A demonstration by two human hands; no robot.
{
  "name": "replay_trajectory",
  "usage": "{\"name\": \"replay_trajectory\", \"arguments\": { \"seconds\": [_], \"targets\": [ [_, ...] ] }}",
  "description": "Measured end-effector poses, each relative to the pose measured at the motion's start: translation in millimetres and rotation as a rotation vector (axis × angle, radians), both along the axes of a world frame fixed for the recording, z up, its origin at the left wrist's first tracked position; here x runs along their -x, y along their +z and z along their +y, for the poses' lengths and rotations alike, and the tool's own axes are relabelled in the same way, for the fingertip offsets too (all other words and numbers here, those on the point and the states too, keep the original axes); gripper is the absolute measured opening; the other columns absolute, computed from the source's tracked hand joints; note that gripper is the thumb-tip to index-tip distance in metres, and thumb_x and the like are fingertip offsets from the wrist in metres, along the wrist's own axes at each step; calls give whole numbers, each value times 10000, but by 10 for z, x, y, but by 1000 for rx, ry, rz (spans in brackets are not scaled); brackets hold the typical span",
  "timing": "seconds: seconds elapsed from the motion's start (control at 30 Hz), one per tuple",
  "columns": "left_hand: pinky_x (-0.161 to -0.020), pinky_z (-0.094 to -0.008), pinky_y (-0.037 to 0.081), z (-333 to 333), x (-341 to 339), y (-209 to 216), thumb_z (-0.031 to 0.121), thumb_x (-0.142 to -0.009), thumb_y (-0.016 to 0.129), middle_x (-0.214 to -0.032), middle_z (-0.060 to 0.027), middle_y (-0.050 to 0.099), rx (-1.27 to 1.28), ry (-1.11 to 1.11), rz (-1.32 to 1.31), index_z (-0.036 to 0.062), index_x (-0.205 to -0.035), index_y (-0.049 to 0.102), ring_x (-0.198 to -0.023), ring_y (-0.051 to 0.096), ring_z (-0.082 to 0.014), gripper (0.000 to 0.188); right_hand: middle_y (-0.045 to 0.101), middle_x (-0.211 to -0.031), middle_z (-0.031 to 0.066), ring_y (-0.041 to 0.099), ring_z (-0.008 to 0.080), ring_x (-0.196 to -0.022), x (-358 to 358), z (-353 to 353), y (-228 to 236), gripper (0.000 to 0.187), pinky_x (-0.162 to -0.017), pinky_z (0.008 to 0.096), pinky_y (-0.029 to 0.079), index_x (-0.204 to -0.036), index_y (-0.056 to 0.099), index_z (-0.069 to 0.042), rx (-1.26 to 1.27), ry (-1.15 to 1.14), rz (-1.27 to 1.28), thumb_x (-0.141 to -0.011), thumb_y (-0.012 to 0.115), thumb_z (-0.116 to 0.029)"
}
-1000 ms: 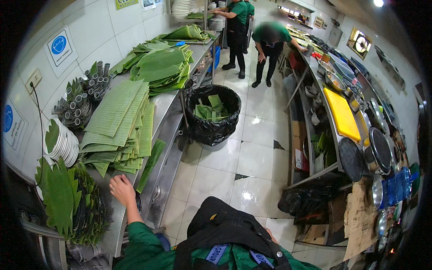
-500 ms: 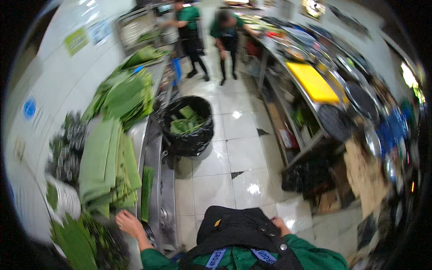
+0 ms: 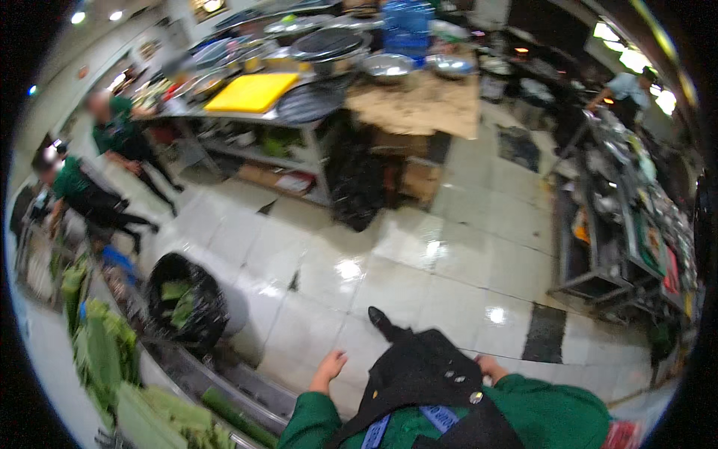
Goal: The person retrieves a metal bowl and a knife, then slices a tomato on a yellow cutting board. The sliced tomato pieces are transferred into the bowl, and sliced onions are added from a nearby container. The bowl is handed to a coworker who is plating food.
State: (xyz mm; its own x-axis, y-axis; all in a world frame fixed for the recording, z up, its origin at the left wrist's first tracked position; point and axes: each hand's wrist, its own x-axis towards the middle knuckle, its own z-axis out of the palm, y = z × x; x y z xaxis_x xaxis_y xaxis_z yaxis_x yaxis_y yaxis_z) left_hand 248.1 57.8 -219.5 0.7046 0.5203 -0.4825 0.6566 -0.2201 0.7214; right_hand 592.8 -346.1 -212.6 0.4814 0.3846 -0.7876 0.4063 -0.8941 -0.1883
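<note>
1. Open white floor tiles [image 3: 407, 258] are stretching ahead of the person, leaving walking room between the counters; a dark patch [image 3: 544, 333] is breaking the tiling at right.
2. The edge of a steel surface [image 3: 155, 372] is running diagonally along the lower left, and a lined black bin [image 3: 218, 318] is standing just beside it, holding leaf pieces.
3. The left hand [image 3: 329, 368] is hanging over the floor in front of the body, fingers loosely curved, half-open and visibly empty.
4. The right hand [image 3: 490, 369] is resting near the side of the black apron [image 3: 426, 378]; blur and cover are hiding its fingers, so its grip cannot be told.
5. The stacked green leaves [image 3: 161, 419] are lying on the steel surface at lower left, well apart from both hands.
6. Across the floor, another counter is carrying a yellow board [image 3: 252, 93], metal bowls and brown cardboard [image 3: 415, 101].
7. Two co-workers in green tops are standing at far left; a crowded metal rack [image 3: 594, 277] is filling the right.
</note>
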Motion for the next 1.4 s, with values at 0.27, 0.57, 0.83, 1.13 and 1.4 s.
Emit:
{"name": "replay_trajectory", "arguments": {
  "seconds": [0.27, 0.57, 0.83, 1.13, 1.4],
  "targets": [
    [-660, -341, 447, -1639, 258, 12, 292, -885, 519, -768, -62, 529, 548, 60, 269, 67, -882, 586, -722, 526, -179, 235, 658, -841, 137, 630, 257, -660, 792, -2196, -360, 332, -530, 457, 522, -968, 662, -52, -55, -1029, 142, -683, 708, -216],
    [-752, -424, 446, -2400, -1957, -250, 245, -865, 488, -908, -160, 590, -55, -560, 485, 29, -877, 622, -854, 564, -291, 254, 666, -894, 168, 657, 254, -689, 797, -4297, -485, 245, -538, 381, 521, -959, 659, -62, -220, -1542, 32, -738, 660, -167],
    [-804, -346, 459, -4507, -5345, 710, 206, -880, 560, -1049, -129, 594, 209, -384, -305, 22, -1192, 519, -945, 575, -227, 365, 605, -754, 64, 600, 191, -624, -312, -5674, 136, 173, -477, 339, 474, -958, 590, -62, -436, -1706, -25, -798, 579, -129],
    [-881, -377, 459, -6257, -6375, 286, 232, -886, 552, -1162, -134, 583, -64, -1099, -7, 76, -1209, 548, -1044, 574, -275, 358, 583, -827, 27, 570, 150, -686, -1800, -6991, 142, 199, -540, 307, 450, -1016, 553, -76, -891, -1833, -231, -853, 567, -191],
    [-933, -408, 424, -7403, -6843, -574, 173, -846, 526, -1119, -195, 576, -200, -1488, 382, 70, -1217, 541, -1076, 539, -346, 385, 569, -680, 102, 564, 217, -566, -1711, -8518, -190, 204, -447, 366, 456, -995, 552, -49, -359, -1674, 108, -907, 487, -222]
  ]
}}
